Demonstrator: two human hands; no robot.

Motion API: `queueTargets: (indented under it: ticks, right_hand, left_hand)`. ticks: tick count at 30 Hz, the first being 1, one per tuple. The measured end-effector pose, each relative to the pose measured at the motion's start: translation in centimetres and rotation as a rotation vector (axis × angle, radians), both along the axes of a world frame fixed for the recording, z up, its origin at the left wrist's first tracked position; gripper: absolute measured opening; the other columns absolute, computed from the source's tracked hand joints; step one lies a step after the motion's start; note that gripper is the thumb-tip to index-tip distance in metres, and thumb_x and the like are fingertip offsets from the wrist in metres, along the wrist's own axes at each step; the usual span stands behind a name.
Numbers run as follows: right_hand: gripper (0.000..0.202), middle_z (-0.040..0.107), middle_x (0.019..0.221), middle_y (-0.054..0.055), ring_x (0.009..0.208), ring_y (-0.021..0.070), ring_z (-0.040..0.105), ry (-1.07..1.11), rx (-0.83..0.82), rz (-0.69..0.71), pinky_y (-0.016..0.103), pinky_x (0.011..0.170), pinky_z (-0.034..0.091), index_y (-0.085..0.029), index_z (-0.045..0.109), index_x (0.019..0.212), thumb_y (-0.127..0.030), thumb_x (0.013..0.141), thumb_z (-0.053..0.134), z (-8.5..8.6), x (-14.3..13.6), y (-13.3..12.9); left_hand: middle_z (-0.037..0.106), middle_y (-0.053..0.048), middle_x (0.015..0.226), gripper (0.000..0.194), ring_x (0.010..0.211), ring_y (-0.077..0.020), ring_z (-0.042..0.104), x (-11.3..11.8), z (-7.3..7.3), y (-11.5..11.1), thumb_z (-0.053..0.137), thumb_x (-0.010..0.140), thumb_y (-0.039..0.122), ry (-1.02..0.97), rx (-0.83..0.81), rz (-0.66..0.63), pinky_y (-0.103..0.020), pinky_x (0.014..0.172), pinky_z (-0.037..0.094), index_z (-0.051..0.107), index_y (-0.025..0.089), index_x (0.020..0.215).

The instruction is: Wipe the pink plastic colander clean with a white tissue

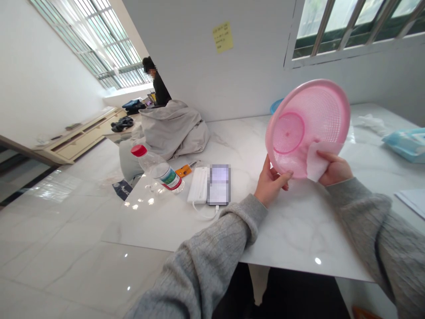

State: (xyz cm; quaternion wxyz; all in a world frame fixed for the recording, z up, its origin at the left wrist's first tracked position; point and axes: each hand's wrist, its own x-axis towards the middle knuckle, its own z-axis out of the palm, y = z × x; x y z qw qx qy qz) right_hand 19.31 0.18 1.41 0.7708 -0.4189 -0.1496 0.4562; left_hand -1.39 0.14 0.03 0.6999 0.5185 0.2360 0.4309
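A round pink plastic strainer basket (310, 117) is held tilted on edge above the white marble table (292, 230), its perforated inside facing me. My left hand (270, 181) grips its lower rim. My right hand (334, 168) presses a white wipe (317, 161) against the basket's lower right inner wall. Both sleeves are grey knit.
On the table to the left lie a clear water bottle with a red cap (157, 168), a white power bank (198, 185) and a phone (219, 184). A grey garment (172, 128) is heaped behind them. A blue wipe pack (407, 144) lies far right. Another person (159, 86) sits by the far window.
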Motion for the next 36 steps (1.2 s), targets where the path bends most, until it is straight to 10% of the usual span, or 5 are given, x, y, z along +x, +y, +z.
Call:
queueTargets:
  ticks: [5,22,36]
  right_hand:
    - [0.048,0.082,0.105,0.002,0.089,0.019,0.077,0.138,-0.008,0.088,0.037,0.092,0.069,-0.027,0.08,0.112,-0.004,0.071,0.07,-0.1,0.0,-0.1]
    - [0.062,0.082,0.129,0.007,0.126,0.0284,0.077,0.038,0.034,0.238,0.057,0.116,0.061,-0.034,0.075,0.132,-0.006,0.077,0.066,-0.1,-0.3,-0.4]
    - [0.043,0.081,0.122,0.006,0.131,0.0245,0.073,0.042,-0.061,0.159,0.043,0.128,0.051,-0.025,0.079,0.111,-0.002,0.077,0.068,-1.8,1.6,0.3]
  left_hand:
    - [0.062,0.006,0.077,0.101,0.06,-0.0104,0.056,-0.1,0.2,-0.1,0.091,0.082,0.057,-0.011,-0.034,0.025,-0.028,0.064,0.053,0.043,0.026,0.165]
    - [0.061,0.007,0.083,0.107,0.057,-0.008,0.054,0.1,-0.4,0.5,0.091,0.083,0.056,-0.044,0.024,0.028,-0.026,0.058,0.051,0.035,0.028,0.17]
    - [0.059,0.005,0.087,0.097,0.058,-0.0067,0.052,0.5,-1.1,0.4,0.086,0.087,0.059,0.058,0.121,0.063,-0.023,0.055,0.049,0.039,0.027,0.167]
